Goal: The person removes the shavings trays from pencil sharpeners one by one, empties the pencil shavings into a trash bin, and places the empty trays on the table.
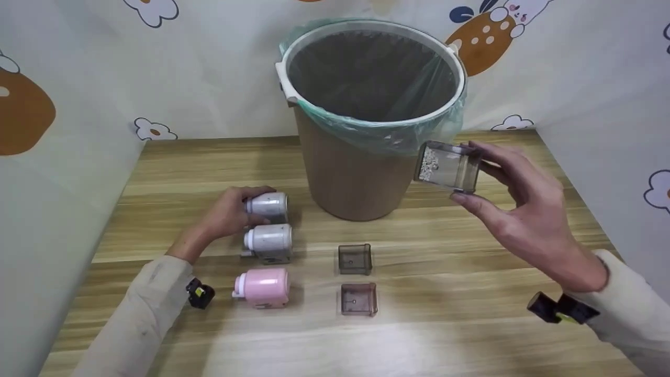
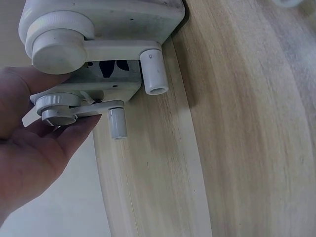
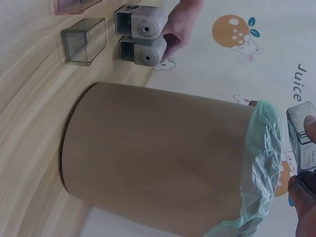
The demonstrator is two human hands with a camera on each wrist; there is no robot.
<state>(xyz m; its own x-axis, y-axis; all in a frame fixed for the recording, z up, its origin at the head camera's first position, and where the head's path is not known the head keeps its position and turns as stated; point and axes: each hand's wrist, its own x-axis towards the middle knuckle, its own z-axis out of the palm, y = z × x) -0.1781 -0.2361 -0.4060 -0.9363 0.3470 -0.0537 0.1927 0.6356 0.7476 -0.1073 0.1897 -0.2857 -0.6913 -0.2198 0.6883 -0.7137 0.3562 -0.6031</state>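
My right hand pinches a see-through shavings drawer between thumb and fingers, raised just right of the bin's rim. Pale shavings lie along the drawer's left end. On the table, my left hand grips the farthest crank pencil sharpener, a grey one lying in a row with two others. Close in front of it is a second grey sharpener, and nearest to me a pink sharpener. In the left wrist view, the held sharpener's crank handle points away from the fingers.
A tall brown bin with a white rim and green liner bag stands at the back centre. Right of the sharpeners sit a grey see-through drawer and a pinkish drawer. Patterned cloth hangs around the table.
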